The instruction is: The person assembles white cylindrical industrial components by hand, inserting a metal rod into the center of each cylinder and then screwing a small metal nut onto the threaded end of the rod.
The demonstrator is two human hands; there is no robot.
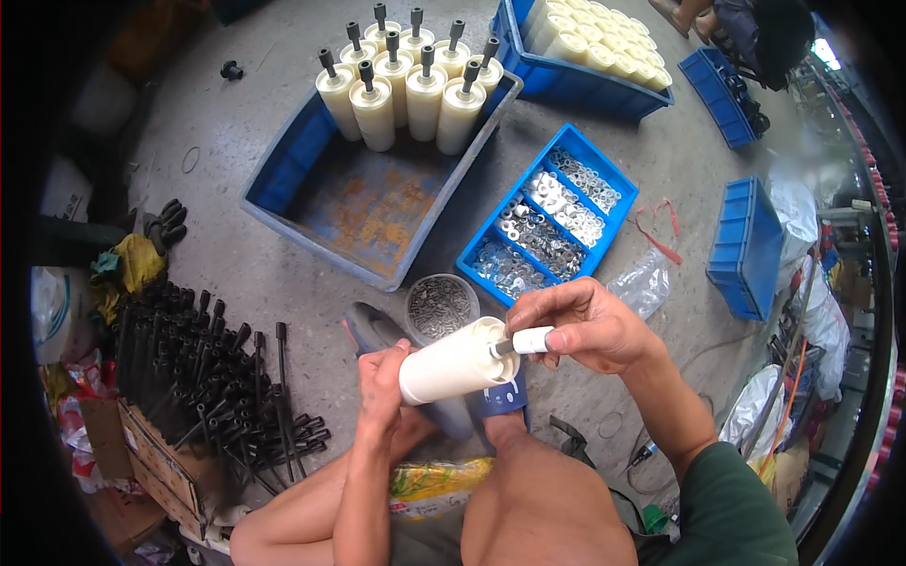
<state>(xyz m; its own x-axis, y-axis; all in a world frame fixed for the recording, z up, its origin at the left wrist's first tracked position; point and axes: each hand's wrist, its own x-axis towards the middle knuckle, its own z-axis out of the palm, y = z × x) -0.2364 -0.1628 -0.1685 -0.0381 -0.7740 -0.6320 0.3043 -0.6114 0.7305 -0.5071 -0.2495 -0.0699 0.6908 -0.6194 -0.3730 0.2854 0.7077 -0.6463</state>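
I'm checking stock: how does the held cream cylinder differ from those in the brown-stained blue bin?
The held cylinder tilts in the left hand; the binned cylinders stand upright. The right hand grips a white piece at the held cylinder's end; dark rods top the binned cylinders. Both are cream.

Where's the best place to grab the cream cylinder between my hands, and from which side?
Probably grip the cream cylinder around its round wall near the left end, coming from the left, as the left hand does. Its right end is crowded by a dark stem and a white piece pinched in the right hand.
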